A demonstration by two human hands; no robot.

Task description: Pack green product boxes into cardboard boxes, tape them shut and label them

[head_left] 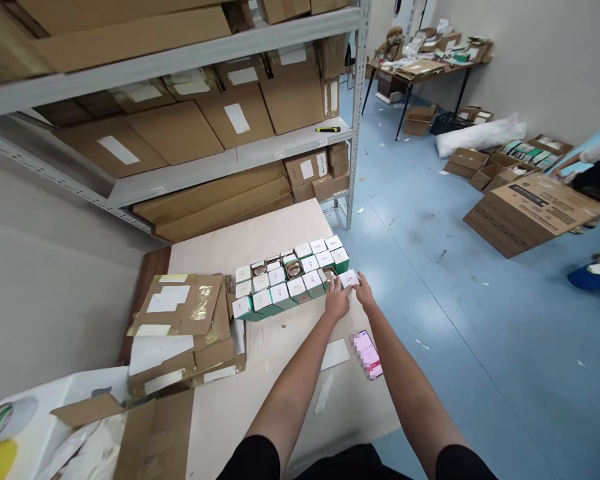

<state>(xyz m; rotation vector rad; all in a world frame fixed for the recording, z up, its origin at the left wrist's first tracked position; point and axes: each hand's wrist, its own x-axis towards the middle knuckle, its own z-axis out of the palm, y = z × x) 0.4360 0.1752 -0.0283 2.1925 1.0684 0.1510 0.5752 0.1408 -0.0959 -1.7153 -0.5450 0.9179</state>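
Rows of small white-topped, green-sided boxes [296,288] stand upright and close together on the table. Several tops are open, and a shiny round metallic item [294,269] shows inside one. At the near right corner, my right hand [364,292] grips the outer side of the end box [349,279]. My left hand [337,301] is beside it with fingers stretched apart, the fingertips at an open box [329,272] and the thumb reaching toward the end box. My fingers hide part of both boxes.
A lit phone [369,355] and a white card [335,354] lie on the table [280,373]. Flattened cartons [180,303] are piled left. Shelving with cartons [237,119] rises behind. At right, another person's arm [573,162] is by a large carton [535,210].
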